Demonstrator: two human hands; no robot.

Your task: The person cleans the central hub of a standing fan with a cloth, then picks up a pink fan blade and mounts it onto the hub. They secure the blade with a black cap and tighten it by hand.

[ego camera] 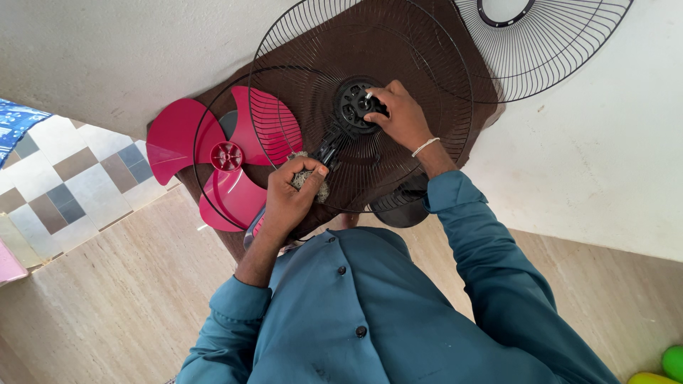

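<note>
A round black wire fan guard (420, 78) stands over a dark brown table (469, 64). My right hand (402, 117) grips the black round hub (353, 105) at the guard's centre. Lower down, near the guard's bottom rim, my left hand (292, 199) is closed around a grey wad of cloth or scrubber (313, 183) beside the fan's black neck (329, 146). A crimson three-bladed fan blade (213, 153) lies flat on the table to the left, partly behind the guard's wires.
A second black wire guard (548, 43) leans at the top right against the white wall (605, 156). The floor has beige tiles (114, 284) and a checked patch (71, 178). Green and yellow balls (662, 366) sit at the bottom right corner.
</note>
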